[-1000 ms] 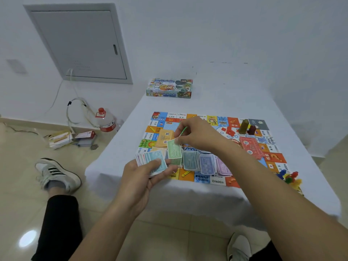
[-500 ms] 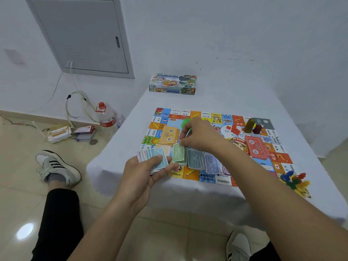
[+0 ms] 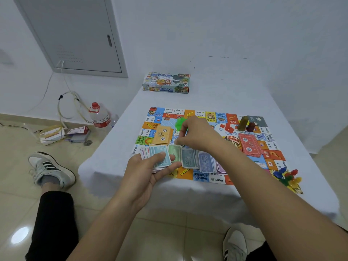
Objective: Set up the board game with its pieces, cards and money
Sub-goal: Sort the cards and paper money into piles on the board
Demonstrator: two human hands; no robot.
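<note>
White-clothed table point(image 3: 216, 95): board point(image 3: 188, 113) and card decks laid; our left hand point(image 3: 148, 166) grips unsorted banknotes point(image 3: 158, 157), right hand point(image 3: 195, 136) pinches one onto the green pile point(image 3: 174, 150).

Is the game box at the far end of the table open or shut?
Shut. The game box lies flat on the table with its printed lid on top, and nothing of its inside shows.

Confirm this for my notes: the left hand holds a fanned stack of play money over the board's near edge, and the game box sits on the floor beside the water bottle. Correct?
Not quite. The left hand does hold the fanned play money over the board's near edge, but the head view shows the game box on the table at its far end. Only the water bottle stands on the floor.
</note>
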